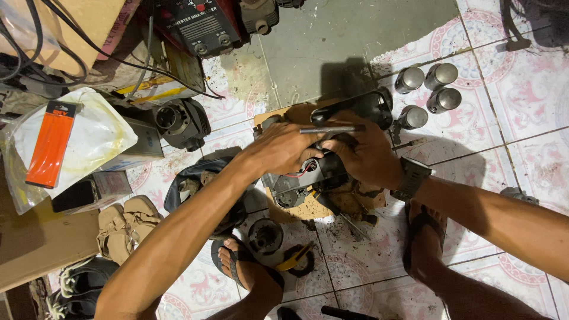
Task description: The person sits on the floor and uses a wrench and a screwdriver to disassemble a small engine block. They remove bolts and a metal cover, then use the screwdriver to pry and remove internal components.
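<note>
Grimy pink-patterned tile floor [527, 95]

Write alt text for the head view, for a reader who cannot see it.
Seen from above, a person's left hand and right hand grip a small black engine part on a tiled floor, with a thin metal rod lying across the fingers. Four metal cylinders stand nearby on the right; an orange package lies on the left.

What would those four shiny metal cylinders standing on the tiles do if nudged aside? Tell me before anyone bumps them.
The metal cylinders look solid and polished, so probably heavy for their size and somewhat slippery. They stand upright on end on the tiled floor; a shove would likely tip them, and once on their sides they could roll. They seem rigid, not fragile.
</note>
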